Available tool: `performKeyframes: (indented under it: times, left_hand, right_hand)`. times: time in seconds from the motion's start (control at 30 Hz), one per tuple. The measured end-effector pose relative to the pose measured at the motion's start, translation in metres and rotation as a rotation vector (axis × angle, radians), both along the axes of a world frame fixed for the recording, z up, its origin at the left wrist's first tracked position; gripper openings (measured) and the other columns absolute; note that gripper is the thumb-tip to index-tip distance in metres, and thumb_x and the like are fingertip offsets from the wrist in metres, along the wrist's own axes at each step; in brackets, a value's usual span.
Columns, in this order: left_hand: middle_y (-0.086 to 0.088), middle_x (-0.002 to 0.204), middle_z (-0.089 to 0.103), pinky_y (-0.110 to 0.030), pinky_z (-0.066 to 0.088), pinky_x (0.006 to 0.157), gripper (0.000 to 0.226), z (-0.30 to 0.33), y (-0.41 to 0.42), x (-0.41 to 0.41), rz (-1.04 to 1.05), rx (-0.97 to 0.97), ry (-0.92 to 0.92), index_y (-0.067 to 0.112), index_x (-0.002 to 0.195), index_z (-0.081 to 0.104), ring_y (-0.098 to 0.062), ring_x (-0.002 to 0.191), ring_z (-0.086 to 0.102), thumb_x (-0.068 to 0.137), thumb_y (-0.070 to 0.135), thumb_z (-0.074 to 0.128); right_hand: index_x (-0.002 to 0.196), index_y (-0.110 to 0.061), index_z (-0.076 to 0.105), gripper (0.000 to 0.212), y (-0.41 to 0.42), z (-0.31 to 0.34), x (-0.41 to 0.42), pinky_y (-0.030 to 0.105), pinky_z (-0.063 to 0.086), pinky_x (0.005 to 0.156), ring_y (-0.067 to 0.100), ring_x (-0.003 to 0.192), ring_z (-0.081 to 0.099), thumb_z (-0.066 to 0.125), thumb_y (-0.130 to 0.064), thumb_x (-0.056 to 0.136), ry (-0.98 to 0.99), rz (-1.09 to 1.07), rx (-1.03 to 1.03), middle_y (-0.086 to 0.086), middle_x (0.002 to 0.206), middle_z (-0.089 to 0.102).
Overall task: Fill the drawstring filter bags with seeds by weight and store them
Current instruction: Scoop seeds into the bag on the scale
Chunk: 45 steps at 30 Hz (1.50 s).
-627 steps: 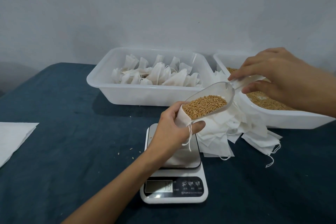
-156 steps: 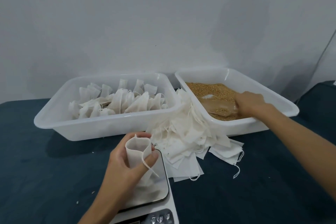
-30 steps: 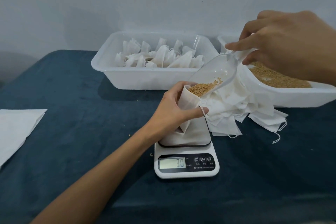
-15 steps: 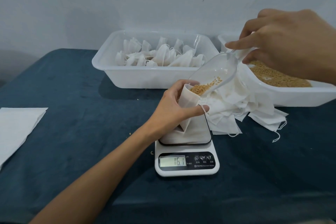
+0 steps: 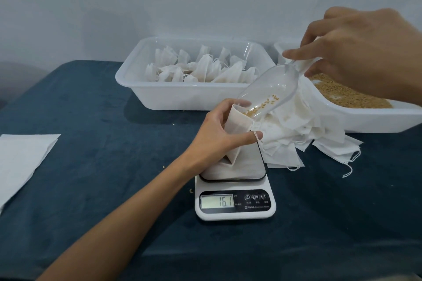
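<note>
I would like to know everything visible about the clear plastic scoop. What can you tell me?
The scoop is clear, colourless plastic with a rounded bowl and a short handle. The right hand holds the handle, tilting it down to the left. Its lip rests in the open mouth of the filter bag held by the left hand. Only a few seeds remain near the lip.

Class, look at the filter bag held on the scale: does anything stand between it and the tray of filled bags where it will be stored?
Nothing visible does. The filter bag, held by the left hand, has only bare cloth between it and the tray of filled bags. The scoop in the right hand comes in from the other side.
</note>
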<state>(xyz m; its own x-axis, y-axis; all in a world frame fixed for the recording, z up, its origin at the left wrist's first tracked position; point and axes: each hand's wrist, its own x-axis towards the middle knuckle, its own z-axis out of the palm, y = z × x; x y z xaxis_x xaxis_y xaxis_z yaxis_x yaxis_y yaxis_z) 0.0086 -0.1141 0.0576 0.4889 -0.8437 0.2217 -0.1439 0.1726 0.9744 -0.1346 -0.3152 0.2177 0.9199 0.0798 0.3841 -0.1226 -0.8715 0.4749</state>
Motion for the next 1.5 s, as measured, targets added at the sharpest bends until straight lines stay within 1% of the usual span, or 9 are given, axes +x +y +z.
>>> performKeyframes:
  times: [0.13, 0.4, 0.57, 0.77, 0.93, 1.13, 1.33, 1.43, 1.5]
  left_hand:
    - [0.015, 0.095, 0.069, -0.024, 0.051, 0.083, 0.052, 0.0, 0.0, 0.0, -0.006, -0.001, -0.008, 0.028, 0.124, 0.064, -0.006, 0.09, 0.066, 0.079, 0.017, 0.09]
    - [0.01, 0.1, 0.069, -0.033, 0.054, 0.089, 0.053, -0.002, -0.001, 0.002, 0.001, -0.011, -0.006, 0.027, 0.124, 0.063, -0.008, 0.093, 0.065, 0.079, 0.018, 0.09]
    - [0.017, 0.093, 0.07, -0.022, 0.051, 0.082, 0.052, 0.0, 0.001, 0.002, -0.004, -0.002, -0.007, 0.025, 0.125, 0.063, -0.004, 0.088, 0.066, 0.081, 0.016, 0.089]
    - [0.008, 0.109, 0.07, -0.034, 0.053, 0.091, 0.054, 0.0, 0.0, 0.002, 0.013, -0.015, 0.01, 0.028, 0.125, 0.064, -0.011, 0.099, 0.067, 0.079, 0.019, 0.09]
    - [0.011, 0.111, 0.071, -0.028, 0.051, 0.092, 0.056, 0.001, 0.001, 0.002, 0.011, -0.019, 0.046, 0.023, 0.127, 0.063, -0.01, 0.104, 0.069, 0.079, 0.016, 0.09]
    - [-0.009, 0.112, 0.072, -0.035, 0.054, 0.096, 0.057, 0.002, 0.001, 0.001, 0.024, -0.023, 0.008, 0.018, 0.13, 0.062, -0.016, 0.102, 0.07, 0.08, 0.01, 0.089]
    - [-0.002, 0.108, 0.073, -0.031, 0.054, 0.096, 0.056, 0.003, 0.003, 0.0, 0.026, -0.009, 0.015, 0.018, 0.129, 0.063, -0.012, 0.1, 0.07, 0.08, 0.006, 0.088]
    - [0.006, 0.104, 0.073, -0.032, 0.056, 0.096, 0.054, 0.002, 0.002, 0.002, 0.027, -0.003, 0.004, 0.018, 0.128, 0.065, -0.01, 0.1, 0.07, 0.08, 0.007, 0.088]
    - [0.007, 0.101, 0.074, -0.026, 0.056, 0.089, 0.049, 0.001, 0.002, 0.002, 0.017, 0.012, -0.004, 0.017, 0.125, 0.068, -0.007, 0.095, 0.07, 0.081, 0.007, 0.088]
  right_hand:
    - [0.124, -0.029, 0.071, 0.044, 0.004, 0.001, -0.001, 0.029, 0.034, 0.056, 0.027, 0.094, 0.052, 0.078, -0.016, 0.084, 0.003, 0.003, 0.015, -0.002, 0.096, 0.068]
    - [0.122, -0.024, 0.073, 0.04, 0.01, 0.001, -0.001, 0.033, 0.038, 0.058, 0.03, 0.093, 0.052, 0.076, -0.008, 0.086, -0.036, 0.04, -0.044, 0.002, 0.095, 0.067]
    - [0.121, -0.019, 0.074, 0.035, 0.012, 0.002, -0.001, 0.032, 0.038, 0.055, 0.035, 0.09, 0.051, 0.073, -0.003, 0.09, -0.082, 0.087, -0.118, 0.009, 0.098, 0.068]
    - [0.124, -0.018, 0.072, 0.027, 0.018, 0.003, -0.002, 0.043, 0.044, 0.059, 0.033, 0.091, 0.047, 0.063, -0.01, 0.099, -0.132, 0.148, -0.142, 0.011, 0.11, 0.068]
    - [0.126, -0.019, 0.07, 0.026, 0.018, 0.002, -0.002, 0.046, 0.045, 0.06, 0.031, 0.089, 0.044, 0.057, -0.016, 0.104, -0.165, 0.128, -0.129, 0.011, 0.115, 0.067]
    - [0.129, -0.025, 0.066, 0.035, -0.023, -0.006, -0.009, 0.054, 0.05, 0.071, 0.028, 0.094, 0.052, 0.064, -0.035, 0.096, -0.255, -0.026, 0.132, 0.005, 0.111, 0.067]
    - [0.135, -0.036, 0.049, 0.073, -0.123, -0.037, -0.036, 0.056, 0.055, 0.084, 0.026, 0.094, 0.064, 0.047, -0.084, 0.08, -0.387, -0.403, 0.426, -0.012, 0.103, 0.065]
    - [0.126, -0.027, 0.056, 0.078, -0.181, -0.064, -0.049, 0.052, 0.055, 0.083, 0.029, 0.08, 0.065, 0.055, -0.082, 0.071, -0.369, -0.631, 0.582, -0.006, 0.095, 0.067]
    - [0.117, -0.019, 0.066, 0.067, -0.205, -0.078, -0.052, 0.053, 0.056, 0.084, 0.032, 0.077, 0.066, 0.071, -0.068, 0.072, -0.297, -0.766, 0.659, 0.005, 0.096, 0.071]
